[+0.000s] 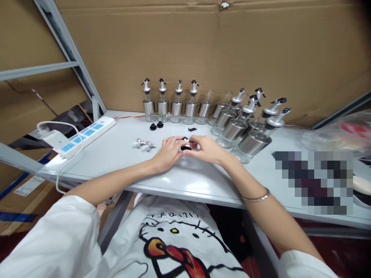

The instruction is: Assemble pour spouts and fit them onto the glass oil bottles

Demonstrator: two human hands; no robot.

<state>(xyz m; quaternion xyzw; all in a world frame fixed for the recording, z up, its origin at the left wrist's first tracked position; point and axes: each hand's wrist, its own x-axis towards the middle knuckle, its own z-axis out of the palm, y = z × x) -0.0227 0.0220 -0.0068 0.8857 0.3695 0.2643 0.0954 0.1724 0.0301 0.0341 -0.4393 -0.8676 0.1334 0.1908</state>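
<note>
Near the middle of the grey table, my left hand (169, 153) and my right hand (206, 149) meet around a small black-and-silver pourer top (186, 147). Fingers of both hands are closed on it and cover much of it. Just behind them lies a small black lever piece (192, 129). Two black stoppers (156, 125) rest farther back to the left. Beside my left hand, two silver spouts (145, 144) lie on their sides.
Several glass bottles with steel sleeves (175, 109) stand along the back and right, most with pourers. A white power strip (87, 135) with a plugged-in cable is at left. Clear plastic bags (339, 133) lie at far right, near a blurred patch.
</note>
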